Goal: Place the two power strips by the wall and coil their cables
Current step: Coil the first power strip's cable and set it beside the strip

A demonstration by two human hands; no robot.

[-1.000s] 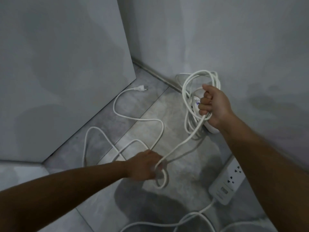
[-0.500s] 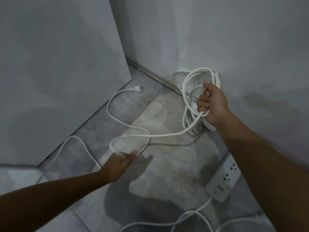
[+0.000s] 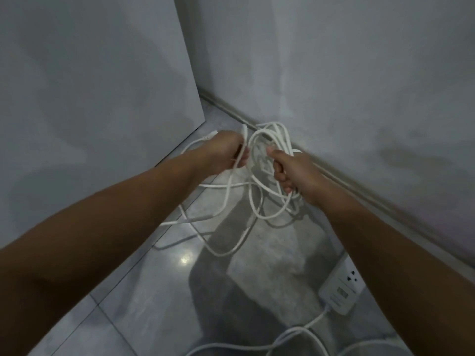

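My right hand (image 3: 295, 173) is closed around a bundle of white cable loops (image 3: 270, 140) held up near the wall. My left hand (image 3: 226, 152) grips a strand of the same white cable right beside the bundle. Loose slack (image 3: 221, 224) hangs from both hands and trails over the floor. The first power strip is hidden behind the loops and my right hand. A second white power strip (image 3: 340, 291) lies flat on the floor at the lower right, partly covered by my right forearm, and its own cable (image 3: 295, 335) curls toward the bottom edge.
A grey wall with a skirting board (image 3: 359, 186) runs along the right. A tall grey panel (image 3: 102, 98) stands on the left, leaving a narrow corner gap. The floor is glossy grey tile (image 3: 159, 299).
My left hand rose from the floor with a length of cable and came up beside the coil in my right hand. The floor slack shortened, and the view shifted closer to the corner.
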